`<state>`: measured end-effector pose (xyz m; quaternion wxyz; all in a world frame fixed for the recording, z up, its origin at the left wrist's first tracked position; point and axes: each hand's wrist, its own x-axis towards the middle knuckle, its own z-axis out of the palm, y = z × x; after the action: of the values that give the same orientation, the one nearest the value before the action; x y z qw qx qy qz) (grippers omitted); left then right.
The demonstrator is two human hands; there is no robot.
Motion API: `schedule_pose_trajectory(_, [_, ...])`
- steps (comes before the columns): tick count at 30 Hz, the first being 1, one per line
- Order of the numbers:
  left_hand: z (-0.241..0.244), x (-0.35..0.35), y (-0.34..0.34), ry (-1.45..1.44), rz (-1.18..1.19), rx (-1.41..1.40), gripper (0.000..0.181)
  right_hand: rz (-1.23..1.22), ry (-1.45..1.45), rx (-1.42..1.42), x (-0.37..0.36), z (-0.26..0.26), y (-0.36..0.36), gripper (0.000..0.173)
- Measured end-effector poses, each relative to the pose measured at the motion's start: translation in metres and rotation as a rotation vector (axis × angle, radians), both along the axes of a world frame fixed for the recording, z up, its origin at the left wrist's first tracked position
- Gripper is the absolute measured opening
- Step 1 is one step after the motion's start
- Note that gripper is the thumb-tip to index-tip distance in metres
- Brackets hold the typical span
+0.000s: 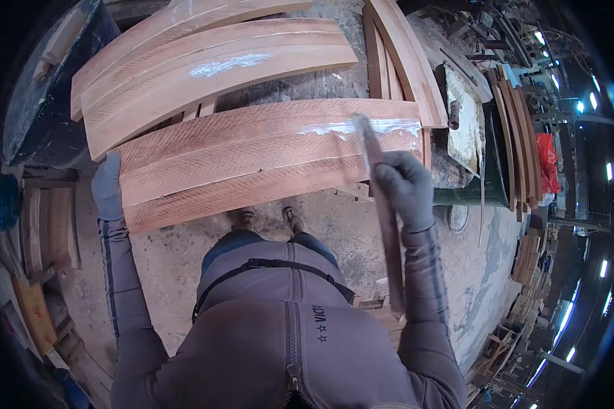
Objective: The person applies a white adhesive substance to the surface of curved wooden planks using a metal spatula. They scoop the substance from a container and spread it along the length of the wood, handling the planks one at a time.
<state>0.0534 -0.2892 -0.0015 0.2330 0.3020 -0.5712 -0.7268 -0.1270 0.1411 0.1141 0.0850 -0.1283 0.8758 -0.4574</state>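
Note:
Before me lies a wide reddish board [256, 148] made of several strips, with light seam lines along it. A wet white smear [332, 128], like glue, runs along the far right part of its face. My left hand [106, 188], in a grey glove, grips the board's left end. My right hand [408, 188], also gloved, is closed around a long thin wooden stick [390, 250]. The stick's whitened tip is over the smear; whether it touches the wood is unclear. Its other end reaches back beside my right forearm.
Behind the board, another strip-built panel [286, 41] bears a white smear [230, 65]. More lumber [404, 61] lies at the right, beside a glue-crusted tray [463, 122] on a dark drum [478, 189]. A dark bin [56, 92] stands left. Stacked boards [514, 143] are further right.

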Motion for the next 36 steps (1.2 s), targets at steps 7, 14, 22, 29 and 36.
schedule_pose_trajectory(7, [-0.004,0.004,-0.003,-0.053,0.031,-0.286,0.035,0.079,0.032,0.094,-0.013,0.011,0.014,0.010])
schedule_pose_trajectory(14, [0.013,-0.004,0.009,-0.002,-0.028,-0.046,0.035,0.215,0.046,0.190,-0.024,-0.009,-0.020,0.017])
schedule_pose_trajectory(22, [-0.015,0.004,-0.010,-0.077,0.067,-0.228,0.031,0.262,0.195,0.414,-0.046,0.001,-0.019,0.017])
schedule_pose_trajectory(29, [-0.025,0.006,-0.017,-0.093,0.085,-0.344,0.028,0.369,0.151,0.287,-0.033,0.009,-0.038,0.012])
schedule_pose_trajectory(36, [-0.033,0.011,-0.026,-0.213,0.020,-0.601,0.028,0.372,0.159,0.329,-0.039,0.014,-0.029,0.013])
